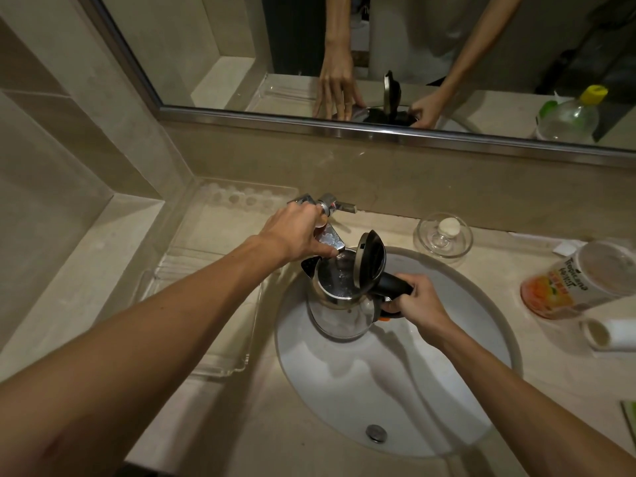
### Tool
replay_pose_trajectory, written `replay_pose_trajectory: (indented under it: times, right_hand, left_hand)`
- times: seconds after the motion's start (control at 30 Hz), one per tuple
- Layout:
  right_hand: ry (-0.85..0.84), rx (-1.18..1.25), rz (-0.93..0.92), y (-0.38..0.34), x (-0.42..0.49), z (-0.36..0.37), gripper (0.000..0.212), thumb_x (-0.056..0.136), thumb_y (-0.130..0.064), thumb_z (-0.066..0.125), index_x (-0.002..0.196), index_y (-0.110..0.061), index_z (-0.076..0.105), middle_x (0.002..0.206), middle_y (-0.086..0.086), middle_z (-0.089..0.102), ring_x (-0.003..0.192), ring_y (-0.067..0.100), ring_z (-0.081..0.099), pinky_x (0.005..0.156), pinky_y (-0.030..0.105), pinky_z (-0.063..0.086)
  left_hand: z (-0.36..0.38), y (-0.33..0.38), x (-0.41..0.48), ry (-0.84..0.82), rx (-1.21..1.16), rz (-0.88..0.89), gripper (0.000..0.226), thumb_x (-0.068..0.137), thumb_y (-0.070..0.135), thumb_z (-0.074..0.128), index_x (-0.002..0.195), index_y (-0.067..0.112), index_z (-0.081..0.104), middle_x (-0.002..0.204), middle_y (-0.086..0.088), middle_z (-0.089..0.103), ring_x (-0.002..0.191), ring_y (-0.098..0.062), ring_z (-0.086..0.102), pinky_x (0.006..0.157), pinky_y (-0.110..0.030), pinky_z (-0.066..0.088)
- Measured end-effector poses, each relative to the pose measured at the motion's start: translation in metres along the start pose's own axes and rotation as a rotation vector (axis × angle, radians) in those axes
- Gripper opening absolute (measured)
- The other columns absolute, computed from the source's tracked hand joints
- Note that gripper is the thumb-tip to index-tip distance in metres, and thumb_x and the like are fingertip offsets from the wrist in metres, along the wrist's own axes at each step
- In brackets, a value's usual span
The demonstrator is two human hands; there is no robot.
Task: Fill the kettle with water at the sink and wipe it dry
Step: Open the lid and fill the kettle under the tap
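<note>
1. Head view: filling step; the kettle (339,297), lid up, hangs over the sink (395,390) beneath the faucet (90,237).
2. Right hand (418,304) fingers are wrapped tight around its handle.
3. Left hand (297,232) fingers curl loosely on the faucet.
4. Next, I judge, comes the wiping.

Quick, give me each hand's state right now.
Left hand: fingers curled around the tap above the sink.
Right hand: closed on the kettle handle, lid up.
</note>
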State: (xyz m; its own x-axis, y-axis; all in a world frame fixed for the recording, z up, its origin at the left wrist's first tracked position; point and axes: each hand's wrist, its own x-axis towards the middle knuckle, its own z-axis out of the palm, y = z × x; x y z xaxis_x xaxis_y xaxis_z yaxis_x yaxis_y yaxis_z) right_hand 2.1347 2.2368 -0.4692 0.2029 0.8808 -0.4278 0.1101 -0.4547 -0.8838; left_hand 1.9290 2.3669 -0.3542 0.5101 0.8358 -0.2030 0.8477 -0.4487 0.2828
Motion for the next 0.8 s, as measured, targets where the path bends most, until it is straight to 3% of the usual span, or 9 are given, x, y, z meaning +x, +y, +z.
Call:
replay_pose_trajectory:
  times: [0.1,0.23,0.33,0.5,0.6,0.7,0.8]
  right_hand:
    - [0.001,0.008,-0.001,0.002,0.0014,0.0001,0.032,0.054,0.007,0.06,0.085,0.014,0.065,0.071,0.02,0.063,0.068,0.049,0.067,0.072,0.07,0.056]
    - [0.004,0.0,0.001,0.0017,0.0009,-0.0005,0.029,0.055,0.008,0.061,0.083,0.008,0.069,0.072,0.019,0.065,0.077,0.056,0.07,0.075,0.067,0.058]
    - [0.015,0.001,0.006,0.0029,0.0014,-0.0015,0.027,0.055,0.007,0.061,0.08,0.004,0.07,0.07,0.018,0.065,0.074,0.048,0.07,0.076,0.068,0.058]
    - [0.018,0.013,0.002,0.0026,-0.0001,-0.0012,0.028,0.058,0.012,0.061,0.085,0.008,0.07,0.073,0.032,0.065,0.072,0.049,0.07,0.073,0.07,0.056]
    - [0.023,0.028,0.002,0.0016,-0.0014,-0.0012,0.032,0.055,0.009,0.061,0.086,0.011,0.069,0.08,0.041,0.065,0.076,0.06,0.068,0.072,0.07,0.056]
    - [0.017,0.037,0.01,0.0017,-0.0014,0.0009,0.026,0.061,0.018,0.06,0.085,0.013,0.067,0.071,0.032,0.065,0.068,0.054,0.068,0.07,0.071,0.055]
    - [0.015,0.036,0.021,0.0017,-0.0023,0.0005,0.028,0.056,0.012,0.06,0.083,0.012,0.066,0.071,0.021,0.065,0.068,0.045,0.068,0.07,0.073,0.055]
  left_hand:
    - [-0.0007,0.0017,-0.0021,0.022,-0.016,0.001,0.049,0.072,0.049,0.083,0.081,0.024,0.042,0.09,0.001,0.052,0.088,-0.023,0.051,0.073,-0.034,0.044]
    - [-0.002,0.0016,-0.0013,0.003,0.002,0.016,0.048,0.072,0.051,0.082,0.076,0.027,0.04,0.089,0.0,0.052,0.085,-0.022,0.051,0.07,-0.032,0.04]
    - [-0.0011,0.002,0.0001,0.0,0.006,0.015,0.047,0.072,0.051,0.082,0.082,0.024,0.046,0.089,0.0,0.053,0.087,-0.024,0.053,0.071,-0.032,0.042]
    - [-0.0009,0.0012,-0.001,0.018,-0.001,0.027,0.047,0.072,0.05,0.082,0.085,0.022,0.046,0.09,0.0,0.051,0.095,-0.028,0.059,0.072,-0.031,0.042]
    - [0.0009,-0.0001,0.0008,0.031,-0.009,0.036,0.047,0.07,0.05,0.084,0.083,0.025,0.046,0.091,0.0,0.05,0.097,-0.028,0.059,0.073,-0.03,0.041]
    - [0.0034,-0.0029,0.0022,0.025,-0.001,0.04,0.046,0.071,0.052,0.082,0.081,0.026,0.046,0.092,0.0,0.051,0.095,-0.028,0.058,0.073,-0.031,0.041]
    - [0.0053,-0.0045,0.0049,0.015,0.024,0.047,0.046,0.072,0.053,0.081,0.077,0.024,0.046,0.09,-0.001,0.054,0.089,-0.027,0.058,0.07,-0.031,0.04]
